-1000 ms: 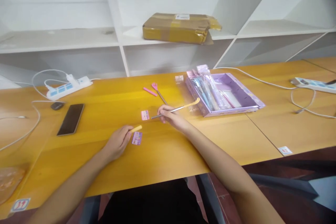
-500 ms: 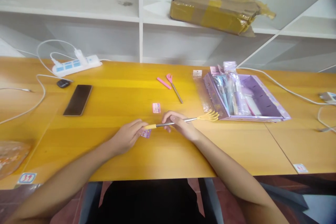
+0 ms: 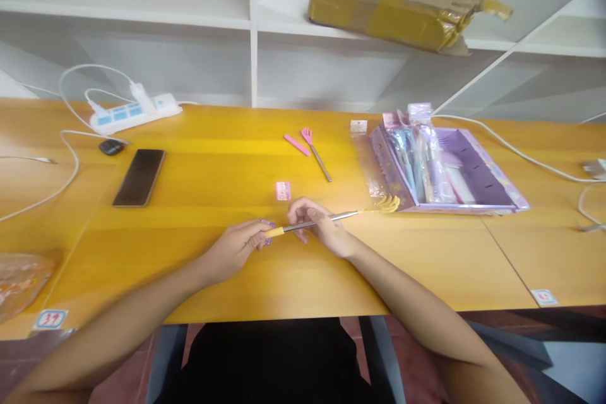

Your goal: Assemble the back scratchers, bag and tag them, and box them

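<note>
A yellow back scratcher with a metal shaft lies almost level across both hands, its clawed end toward the purple box. My left hand is closed round the yellow handle end. My right hand pinches the shaft between thumb and curled fingers. Partly hidden by my left fingers is a small purple card. Beyond my hands lie a pink card, a pink-clawed back scratcher and a separate pink strip.
At the right, a purple box holds several wrapped items, with a clear plastic wrapper beside it. A phone, a power strip and cables are at the left. A taped carton rests on the shelf.
The view has shifted slightly. Both hands keep hold of the yellow back scratcher, whose clawed end now sits a little farther right, near the box's edge.
</note>
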A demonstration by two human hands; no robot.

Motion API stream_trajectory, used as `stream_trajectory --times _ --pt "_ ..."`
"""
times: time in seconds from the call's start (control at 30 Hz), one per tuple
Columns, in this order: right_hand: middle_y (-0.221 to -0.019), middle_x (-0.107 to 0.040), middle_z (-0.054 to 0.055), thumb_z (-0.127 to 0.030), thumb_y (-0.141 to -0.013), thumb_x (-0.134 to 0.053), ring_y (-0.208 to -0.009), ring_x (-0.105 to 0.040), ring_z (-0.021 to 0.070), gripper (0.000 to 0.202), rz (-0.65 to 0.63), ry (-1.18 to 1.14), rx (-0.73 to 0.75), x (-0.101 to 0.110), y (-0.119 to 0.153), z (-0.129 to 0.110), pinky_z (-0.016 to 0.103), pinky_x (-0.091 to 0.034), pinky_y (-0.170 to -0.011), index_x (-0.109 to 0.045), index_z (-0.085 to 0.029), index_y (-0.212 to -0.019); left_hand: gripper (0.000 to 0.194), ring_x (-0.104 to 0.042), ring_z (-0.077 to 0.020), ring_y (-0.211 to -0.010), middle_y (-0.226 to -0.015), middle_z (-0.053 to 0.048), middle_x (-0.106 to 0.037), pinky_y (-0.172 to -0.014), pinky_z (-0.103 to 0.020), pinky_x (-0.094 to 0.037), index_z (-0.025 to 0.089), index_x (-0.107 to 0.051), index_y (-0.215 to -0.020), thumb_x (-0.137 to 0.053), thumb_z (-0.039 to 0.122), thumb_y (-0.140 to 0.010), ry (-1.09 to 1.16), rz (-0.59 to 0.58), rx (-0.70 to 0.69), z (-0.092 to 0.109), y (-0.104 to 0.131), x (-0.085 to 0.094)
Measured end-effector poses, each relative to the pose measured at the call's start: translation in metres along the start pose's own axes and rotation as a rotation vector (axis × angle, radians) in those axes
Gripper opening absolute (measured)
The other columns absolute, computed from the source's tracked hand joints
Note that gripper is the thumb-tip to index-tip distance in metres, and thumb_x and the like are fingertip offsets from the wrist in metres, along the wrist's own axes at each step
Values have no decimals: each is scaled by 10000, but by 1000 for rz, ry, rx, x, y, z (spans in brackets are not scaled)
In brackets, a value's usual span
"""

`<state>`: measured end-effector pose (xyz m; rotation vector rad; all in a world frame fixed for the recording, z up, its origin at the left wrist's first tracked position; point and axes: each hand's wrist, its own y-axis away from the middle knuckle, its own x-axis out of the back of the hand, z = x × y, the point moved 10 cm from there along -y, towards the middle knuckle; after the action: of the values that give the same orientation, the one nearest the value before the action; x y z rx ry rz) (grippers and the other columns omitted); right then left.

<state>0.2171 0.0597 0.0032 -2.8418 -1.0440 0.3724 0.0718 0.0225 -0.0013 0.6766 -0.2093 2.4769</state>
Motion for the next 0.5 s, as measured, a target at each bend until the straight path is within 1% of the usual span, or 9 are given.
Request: stream_trajectory --times 0.1,0.17,0.23,0.27,0.3,0.33,0.37,0.43,0.5 --pt "-890 -572 4 -527 -1134 -399 -631 -551 118 410 -63 -10 -29 -13 0 3 281 -440 -610 -627 -188 -1162 357 -604 -159 -825 -877 -1 -628 -809 -292 -466 224 -665 -1080 -367 410 -1144 -28 -22 12 1 2 -5" --pt "-883 -576 6 -568 -1133 -373 -630 -542 116 476 -111 -17 -64 -23 0 7 279 -439 -606 -634 -177 -1208 339 -593 -159 -814 -869 0 -618 -793 -289 -460 223 -659 -1069 -384 408 -1139 -51 -19 9 4 4 -8" --pt "-895 -589 10 -626 -1114 -386 -631 -538 114 529 -136 -1 -84 -25 -1 9 277 -443 -599 -631 -179 -1253 343 -590 -160 -806 -869 -3 -619 -782 -291 -463 222 -660 -1070 -382 412 -1136 -40 -6 10 7 4 -8" --pt "-900 -591 9 -658 -1092 -429 -631 -534 112 540 -129 19 -84 -22 -2 8 274 -440 -592 -629 -187 -1264 354 -592 -162 -801 -868 -5 -624 -781 -294 -468 222 -663 -1078 -373 417 -1137 -19 7 13 8 4 -6" --pt "-891 -583 2 -689 -1060 -485 -623 -523 109 550 -101 39 -74 -15 -4 6 271 -428 -581 -629 -198 -1263 365 -592 -162 -793 -863 -5 -627 -778 -297 -470 222 -666 -1089 -366 424 -1137 8 21 24 8 4 -3" --pt "-866 -562 -10 -720 -1020 -543 -607 -500 106 566 -47 53 -55 -4 -5 1 267 -406 -565 -630 -210 -1251 375 -588 -160 -780 -855 -4 -627 -770 -298 -470 222 -670 -1095 -362 433 -1136 38 36 43 6 4 1" --pt "-835 -532 -24 -750 -975 -596 -585 -465 103 586 31 58 -28 11 -7 -4 267 -376 -546 -630 -224 -1232 382 -576 -157 -761 -838 -1 -618 -751 -295 -465 221 -673 -1084 -366 443 -1135 67 50 68 3 3 5" --pt "-783 -467 -42 -802 -889 -666 -549 -380 103 627 229 39 34 46 -6 -17 274 -318 -517 -627 -247 -1178 401 -522 -144 -693 -775 13 -568 -675 -281 -433 216 -672 -1028 -380 470 -1130 126 80 133 -7 3 13" --pt "-750 -413 -48 -810 -847 -702 -544 -330 112 617 403 28 81 78 -1 -29 285 -309 -516 -617 -260 -1113 417 -446 -131 -619 -714 28 -504 -587 -268 -376 213 -667 -1002 -389 499 -1124 196 89 194 -17 3 19"
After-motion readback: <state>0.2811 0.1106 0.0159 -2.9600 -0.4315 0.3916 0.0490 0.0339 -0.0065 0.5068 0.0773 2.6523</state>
